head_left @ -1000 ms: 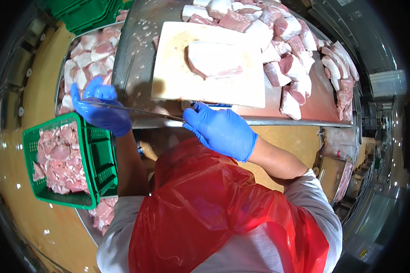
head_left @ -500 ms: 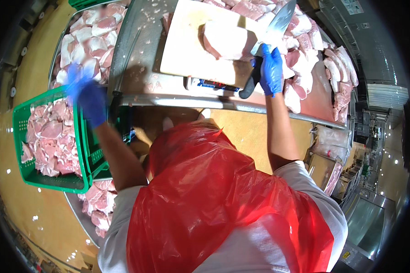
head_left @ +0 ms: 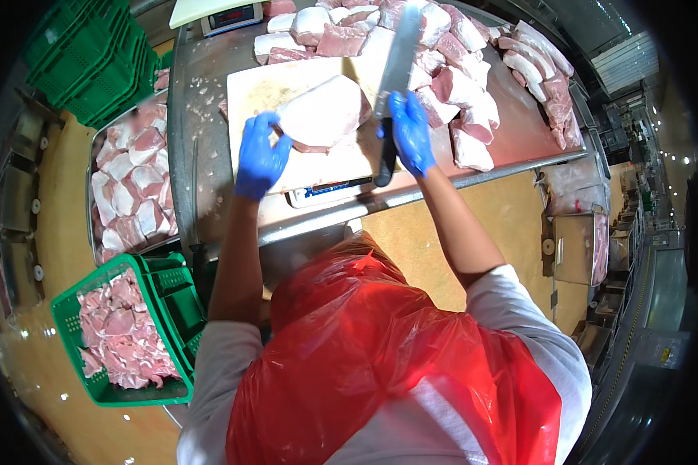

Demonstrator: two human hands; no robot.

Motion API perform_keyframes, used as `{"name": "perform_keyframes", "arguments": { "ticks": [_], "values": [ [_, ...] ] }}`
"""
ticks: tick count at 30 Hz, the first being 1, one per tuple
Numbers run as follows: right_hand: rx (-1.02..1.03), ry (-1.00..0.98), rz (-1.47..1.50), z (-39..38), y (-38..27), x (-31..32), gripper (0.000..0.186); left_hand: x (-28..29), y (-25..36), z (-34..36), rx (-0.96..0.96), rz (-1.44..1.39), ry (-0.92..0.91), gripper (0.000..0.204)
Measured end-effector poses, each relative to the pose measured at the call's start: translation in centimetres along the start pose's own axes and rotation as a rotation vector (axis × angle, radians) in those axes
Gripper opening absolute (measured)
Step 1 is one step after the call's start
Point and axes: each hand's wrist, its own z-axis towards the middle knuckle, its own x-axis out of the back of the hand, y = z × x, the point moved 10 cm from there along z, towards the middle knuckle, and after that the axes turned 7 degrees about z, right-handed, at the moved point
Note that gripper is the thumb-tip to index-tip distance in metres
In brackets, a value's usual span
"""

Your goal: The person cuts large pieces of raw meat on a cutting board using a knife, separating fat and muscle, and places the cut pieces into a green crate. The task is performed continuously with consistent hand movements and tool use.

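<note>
With cut pieces (head_left: 459, 85) heaped upper centre, our right hand (head_left: 411, 136) grips the knife (head_left: 398, 74), our half-open left hand (head_left: 262, 159) beside a seemingly uncut slab (head_left: 322, 116).

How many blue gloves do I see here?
2: one on the left hand, beside the meat on the white board; one on the right hand, holding the knife.

One knife (head_left: 399, 63), two scales (head_left: 327, 191)

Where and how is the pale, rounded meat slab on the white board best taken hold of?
Likely the left edge of the slab, from the left: it lies flat, its curved edge facing the blue-gloved left hand, the black-handled steel knife to its right.
</note>
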Motion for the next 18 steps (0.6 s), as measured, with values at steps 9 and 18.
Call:
{"name": "perform_keyframes", "arguments": {
  "ticks": [9, 18],
  "values": [
    [0.228, -0.206, -0.609, -9.0, 1.2, -8.1, 0.017, -0.1, -1.5, -3.1, 0.021, -0.232, 0.226, 0.029],
    [0.224, -0.292, -0.832, -5.9, 3.0, -12.5, 0.016, 1.2, -5.3, -4.4, 0.336, -0.267, 0.336, 0.022]
  ]
}}
